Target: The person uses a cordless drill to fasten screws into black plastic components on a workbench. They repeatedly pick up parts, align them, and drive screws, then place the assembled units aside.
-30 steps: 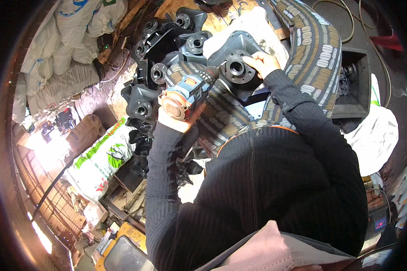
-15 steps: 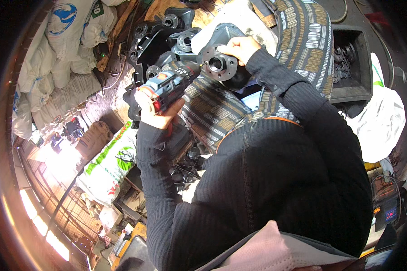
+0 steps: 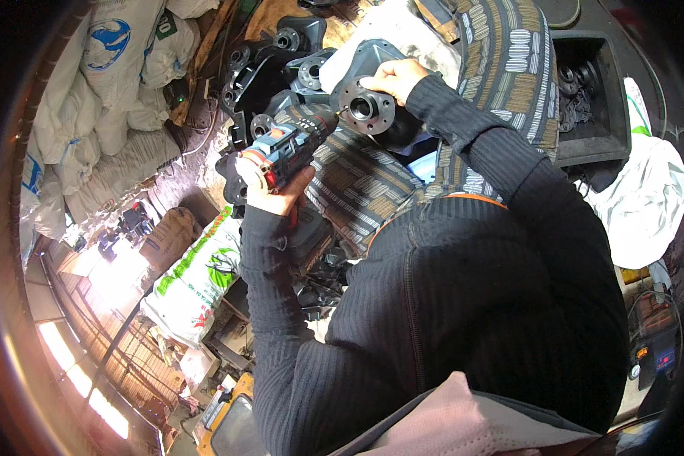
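Note:
My left hand (image 3: pixel 278 194) is wrapped round the handle of a cordless drill (image 3: pixel 285 148) with a blue, red and black body. Its thin bit reaches the rim of a dark metal part with a round, holed flange (image 3: pixel 366 108), near one of the small holes. My right hand (image 3: pixel 397 78) grips the flange's upper right edge, thumb and fingers closed on it. The flanged part leans tilted on patterned cloth over my lap. Whether the bit sits inside a hole is too small to tell.
Several similar black flanged parts (image 3: pixel 287 39) are heaped beyond the drill. At the right stands a black bin (image 3: pixel 612 114) with metal pieces, beside a white sack (image 3: pixel 646 205). White sacks (image 3: pixel 102 45) are piled at the left. Patterned cloth (image 3: pixel 509 68) curves behind my right arm.
The view has shifted slightly. Both hands keep their holds, and the drill bit stays at the flange's left edge.

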`<state>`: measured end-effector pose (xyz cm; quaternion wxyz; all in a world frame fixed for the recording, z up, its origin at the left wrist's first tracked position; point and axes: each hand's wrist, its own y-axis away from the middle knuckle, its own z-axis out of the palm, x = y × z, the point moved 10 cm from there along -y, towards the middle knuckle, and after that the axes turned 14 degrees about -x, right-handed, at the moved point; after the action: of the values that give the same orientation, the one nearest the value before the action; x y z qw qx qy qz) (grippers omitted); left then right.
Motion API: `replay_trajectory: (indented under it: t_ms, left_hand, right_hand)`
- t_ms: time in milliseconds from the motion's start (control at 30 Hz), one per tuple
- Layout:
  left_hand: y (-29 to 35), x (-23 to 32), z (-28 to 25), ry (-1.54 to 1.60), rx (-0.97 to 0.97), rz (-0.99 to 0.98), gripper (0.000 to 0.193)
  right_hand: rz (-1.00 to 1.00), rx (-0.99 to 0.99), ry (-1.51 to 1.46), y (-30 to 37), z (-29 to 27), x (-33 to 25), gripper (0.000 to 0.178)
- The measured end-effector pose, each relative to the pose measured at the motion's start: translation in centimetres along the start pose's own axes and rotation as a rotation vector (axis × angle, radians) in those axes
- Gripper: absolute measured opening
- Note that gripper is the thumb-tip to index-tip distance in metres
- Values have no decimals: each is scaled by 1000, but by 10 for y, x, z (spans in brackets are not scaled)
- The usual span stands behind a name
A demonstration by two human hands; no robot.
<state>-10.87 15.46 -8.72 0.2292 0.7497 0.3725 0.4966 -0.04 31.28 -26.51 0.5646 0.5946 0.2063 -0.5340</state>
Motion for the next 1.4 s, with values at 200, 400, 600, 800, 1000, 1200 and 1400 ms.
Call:
replay_trajectory:
  t_ms: [200,400,600,800,1000,1200,1400]
  left_hand:
    - [-13,-12,-1,-316,-66,1,41]
    - [-26,-14,4,-794,-141,75,43]
    - [-25,-17,10,-834,-128,87,46]
    - [-27,1,37,-1169,-272,159,47]
    - [-38,-23,26,-1002,-174,-1,53]
    - [10,31,18,-687,51,119,42]
    - [62,69,52,-625,38,422,34]
  right_hand:
    - [-36,93,315,-1,-12,-7,37]
    - [-1,39,501,-4,-14,-3,41]
    - [-157,117,547,6,-15,-14,39]
    - [-28,46,514,2,-13,0,39]
    - [-35,74,562,-1,-14,-4,39]
    - [19,125,437,8,-29,-4,38]
    - [-49,-220,-1175,49,-10,13,37]
